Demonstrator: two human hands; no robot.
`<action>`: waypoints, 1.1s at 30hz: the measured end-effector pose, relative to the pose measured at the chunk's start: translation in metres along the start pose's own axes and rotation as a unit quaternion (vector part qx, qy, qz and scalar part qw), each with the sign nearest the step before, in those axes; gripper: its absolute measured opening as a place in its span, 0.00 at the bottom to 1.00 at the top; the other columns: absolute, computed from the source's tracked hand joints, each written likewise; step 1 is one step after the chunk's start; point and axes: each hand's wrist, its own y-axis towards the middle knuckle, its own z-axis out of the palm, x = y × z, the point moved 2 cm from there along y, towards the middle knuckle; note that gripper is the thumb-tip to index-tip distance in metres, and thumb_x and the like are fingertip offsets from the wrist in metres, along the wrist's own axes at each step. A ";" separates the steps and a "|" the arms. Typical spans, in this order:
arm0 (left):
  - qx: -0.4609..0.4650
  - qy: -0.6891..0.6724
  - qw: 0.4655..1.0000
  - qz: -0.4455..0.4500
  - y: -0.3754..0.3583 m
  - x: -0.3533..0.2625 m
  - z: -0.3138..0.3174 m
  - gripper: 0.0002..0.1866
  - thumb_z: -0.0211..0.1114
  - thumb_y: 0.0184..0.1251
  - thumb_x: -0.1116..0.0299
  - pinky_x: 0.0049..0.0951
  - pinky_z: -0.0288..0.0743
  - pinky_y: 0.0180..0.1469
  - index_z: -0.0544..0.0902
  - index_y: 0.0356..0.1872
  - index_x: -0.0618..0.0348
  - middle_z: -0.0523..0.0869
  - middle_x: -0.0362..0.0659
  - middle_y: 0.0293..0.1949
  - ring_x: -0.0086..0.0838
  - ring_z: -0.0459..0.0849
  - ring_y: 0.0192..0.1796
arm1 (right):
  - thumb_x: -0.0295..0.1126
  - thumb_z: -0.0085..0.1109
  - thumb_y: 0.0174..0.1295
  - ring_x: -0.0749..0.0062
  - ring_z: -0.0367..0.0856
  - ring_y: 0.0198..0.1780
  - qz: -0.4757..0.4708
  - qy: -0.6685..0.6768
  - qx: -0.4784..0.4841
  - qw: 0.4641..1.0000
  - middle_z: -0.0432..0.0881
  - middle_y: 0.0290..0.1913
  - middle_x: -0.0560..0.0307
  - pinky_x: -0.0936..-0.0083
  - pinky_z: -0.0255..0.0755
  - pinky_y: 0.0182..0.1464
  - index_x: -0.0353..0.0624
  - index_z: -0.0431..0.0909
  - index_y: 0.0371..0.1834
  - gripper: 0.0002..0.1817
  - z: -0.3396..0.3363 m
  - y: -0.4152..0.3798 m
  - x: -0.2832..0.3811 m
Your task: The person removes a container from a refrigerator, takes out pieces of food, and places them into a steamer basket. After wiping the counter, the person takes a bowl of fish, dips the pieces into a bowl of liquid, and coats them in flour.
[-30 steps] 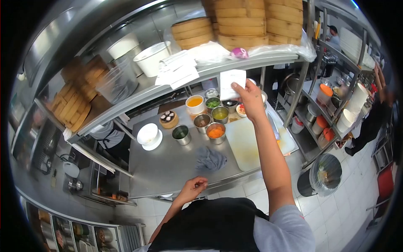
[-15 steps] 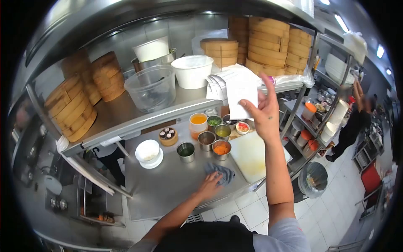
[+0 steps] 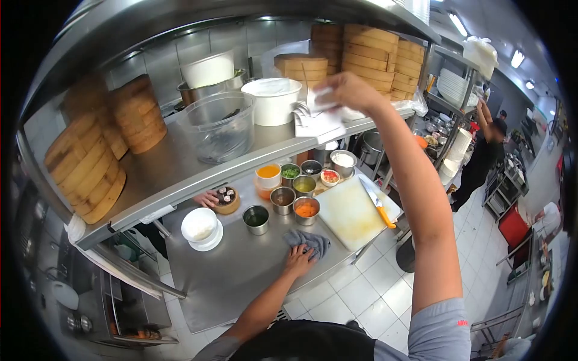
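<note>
My left hand point(image 3: 299, 262) presses down on a crumpled grey cloth point(image 3: 310, 242) on the steel counter, its fingertips on the fabric. Raised over the upper shelf, my right hand point(image 3: 350, 91) pinches a white paper slip point(image 3: 325, 100), partly blurred. Just below it, more printed slips point(image 3: 314, 125) hang over the shelf edge. Near the cloth stand metal cups of dark green sauce point(image 3: 256, 218) and chopped orange food point(image 3: 306, 209). Another person's hand point(image 3: 206, 198) reaches from behind the counter to a small bamboo steamer point(image 3: 227, 206) holding several dark-wrapped pieces.
A cutting board point(image 3: 343, 216) carries an orange-handled knife point(image 3: 380, 207). White bowls point(image 3: 200, 225) are stacked at left. Above, the shelf holds bamboo steamers point(image 3: 370, 57), a clear tub point(image 3: 217, 129) and a white tub point(image 3: 274, 105). A person in black point(image 3: 478, 159) stands at far right.
My right hand has moved up and left with the paper, away from above the cutting board. The knife now shows. Another person's hand has come to the small steamer. My left hand stays on the cloth.
</note>
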 end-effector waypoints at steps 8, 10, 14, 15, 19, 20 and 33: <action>0.014 -0.001 0.998 -0.061 0.020 -0.009 0.004 0.31 0.55 0.68 0.44 0.45 0.46 0.75 0.74 0.68 0.49 0.60 0.45 0.73 0.42 0.55 0.73 | 0.34 0.67 0.60 0.77 0.77 0.40 -0.119 0.086 -0.128 0.981 0.83 0.43 0.56 0.80 0.71 0.45 0.43 0.81 0.56 0.20 -0.025 -0.043 0.006; 0.007 0.006 0.997 -0.075 0.028 -0.008 0.009 0.31 0.54 0.69 0.44 0.45 0.46 0.75 0.74 0.68 0.49 0.60 0.45 0.73 0.42 0.55 0.73 | 0.34 0.67 0.61 0.78 0.77 0.40 -0.153 0.127 -0.182 0.963 0.83 0.43 0.56 0.80 0.71 0.45 0.42 0.81 0.56 0.20 -0.035 -0.048 0.030; 0.017 0.002 0.991 -0.133 0.034 -0.020 0.015 0.32 0.54 0.68 0.43 0.46 0.47 0.75 0.72 0.69 0.48 0.57 0.45 0.75 0.44 0.53 0.75 | 0.35 0.68 0.59 0.77 0.79 0.40 -0.183 0.117 -0.134 0.967 0.85 0.41 0.55 0.79 0.72 0.46 0.35 0.81 0.54 0.22 -0.037 -0.007 0.049; 0.009 -0.002 0.990 -0.143 0.034 -0.022 0.017 0.32 0.54 0.68 0.43 0.46 0.47 0.75 0.72 0.69 0.48 0.57 0.45 0.75 0.44 0.53 0.75 | 0.35 0.70 0.57 0.76 0.80 0.40 -0.171 0.104 -0.132 0.971 0.86 0.41 0.53 0.79 0.73 0.46 0.33 0.81 0.53 0.23 -0.035 0.005 0.049; -0.009 -0.017 0.985 -0.174 0.033 -0.013 0.037 0.32 0.53 0.69 0.44 0.47 0.47 0.76 0.68 0.72 0.46 0.54 0.44 0.77 0.43 0.49 0.77 | 0.39 0.74 0.51 0.67 0.83 0.44 -0.103 -0.065 0.063 0.991 0.86 0.46 0.46 0.77 0.75 0.50 0.35 0.81 0.55 0.28 -0.012 0.045 0.007; -0.013 -0.002 0.985 -0.173 0.031 -0.015 0.041 0.33 0.53 0.70 0.45 0.48 0.46 0.76 0.67 0.72 0.45 0.54 0.44 0.77 0.42 0.48 0.78 | 0.39 0.74 0.51 0.67 0.83 0.44 -0.102 -0.063 0.069 0.990 0.86 0.46 0.46 0.77 0.75 0.50 0.35 0.81 0.55 0.28 -0.005 0.037 0.004; -0.142 0.128 0.975 -0.115 0.063 0.044 0.046 0.15 0.65 0.61 0.61 0.45 0.75 0.50 0.83 0.45 0.57 0.85 0.50 0.46 0.43 0.82 0.49 | 0.39 0.61 0.66 0.77 0.80 0.45 0.055 0.203 0.008 0.978 0.84 0.42 0.58 0.75 0.73 0.49 0.42 0.77 0.58 0.20 0.008 -0.433 -0.232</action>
